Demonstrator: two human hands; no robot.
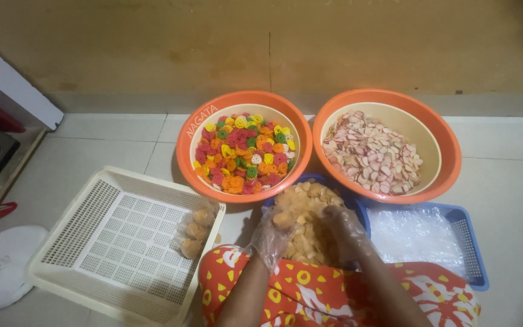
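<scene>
The blue bowl [358,209] of pale tan crackers [307,227] sits on the floor directly in front of my knees, its rim touching the two orange basins behind it. My left hand [272,233], in a clear plastic glove, is over the near left part of the heap; its fingers [282,219] are curled narrow around one cracker. My right hand [347,233], also gloved, lies on the right side of the heap, palm down, fingers bent into the crackers; I cannot tell whether they grip anything. Both forearms come up from the bottom edge across my lap, which is covered in orange cloth [334,290] with yellow and white patterns.

Behind the bowl, the left orange basin [183,145] holds mixed red, orange, yellow and green crackers; the right orange basin [449,145] holds pink-edged white slices. A blue perforated tray [473,248] with clear plastic sheets lies just right of the bowl. A cream perforated tray [110,242] lies to my left, with small filled clear bags [194,233] at its near right corner.

The floor [509,181] is pale tile. A bare ochre wall [273,42] rises behind the basins. A white shelf unit [7,103] stands at far left.
</scene>
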